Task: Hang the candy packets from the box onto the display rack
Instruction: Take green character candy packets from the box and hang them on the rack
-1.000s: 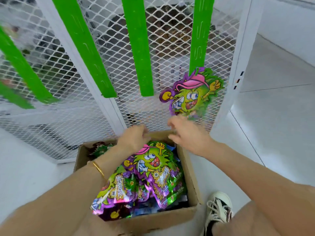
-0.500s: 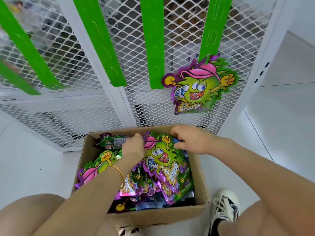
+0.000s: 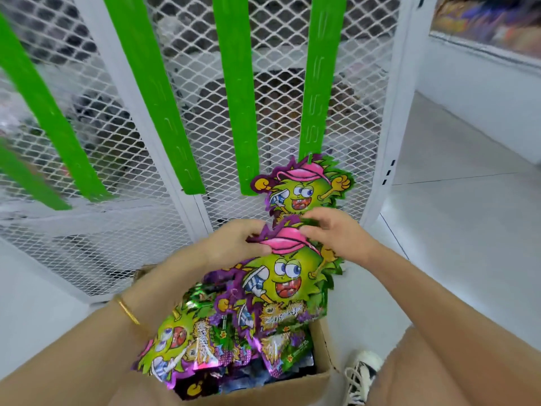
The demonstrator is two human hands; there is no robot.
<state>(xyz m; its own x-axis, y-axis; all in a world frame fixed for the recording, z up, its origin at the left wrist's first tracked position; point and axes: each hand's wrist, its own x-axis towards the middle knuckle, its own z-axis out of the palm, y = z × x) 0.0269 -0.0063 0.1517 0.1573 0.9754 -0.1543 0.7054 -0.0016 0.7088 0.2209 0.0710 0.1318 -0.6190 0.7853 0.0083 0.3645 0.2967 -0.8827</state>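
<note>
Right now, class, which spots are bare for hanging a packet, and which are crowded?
Free: the middle green strip and the strip left of it, both bare. Crowded: the right strip's tip, where the hung packet meets the held packet, left hand and right hand.

black-and-white laced sneaker (image 3: 361, 376) on pale tiled floor (image 3: 456, 235)

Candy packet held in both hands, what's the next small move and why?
Probably raise the candy packet to a free hook on the green strip above the hung packet: the left hand and right hand pinch its top edge.
</note>
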